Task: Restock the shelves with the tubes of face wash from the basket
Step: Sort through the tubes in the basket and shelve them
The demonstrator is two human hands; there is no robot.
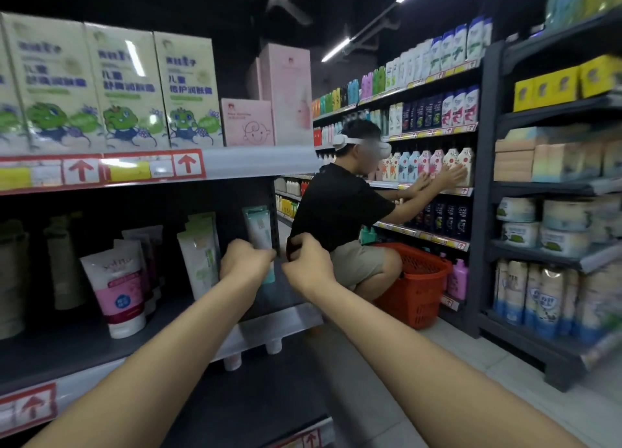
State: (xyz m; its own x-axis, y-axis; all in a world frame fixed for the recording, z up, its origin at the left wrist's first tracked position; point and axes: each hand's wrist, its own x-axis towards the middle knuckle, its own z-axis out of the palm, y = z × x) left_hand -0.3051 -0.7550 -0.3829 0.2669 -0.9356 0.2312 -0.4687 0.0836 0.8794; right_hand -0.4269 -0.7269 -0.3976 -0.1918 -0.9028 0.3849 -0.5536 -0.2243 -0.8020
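Head camera is looking down a shop aisle. Far left, green boxes [128,87] are sitting on the top shelf, and pink boxes [247,122] are sitting beside them. Under them, on the dark shelf [67,350], a pink tube [117,286] is standing on its white cap near the front edge. More tubes are standing behind it, but they are too dark to tell apart. A little to the right, white and green tubes [200,259] are standing one behind another.

I am reaching out with both arms. My left hand [247,260] is curling its fingers round the lower part of a pale green tube [259,228]. That tube is standing up straight at the right end of the dark shelf, just beside the white and green tubes and close to the post [276,218]. My right hand [304,262] is hanging just beside the left one, off the end of the shelf, with its fingers curled in. I cannot tell if it is pinching the pale green tube or holding nothing.

Behind my hands, another person [340,208] in a black shirt is squatting in the aisle and pressing both hands on bottles [434,164] across the aisle. A red basket [417,286] is sitting on the floor just beside that person. I cannot see what is lying in it. Far right, yellow boxes [565,83] and round tubs [518,212] are sitting on more shelves.
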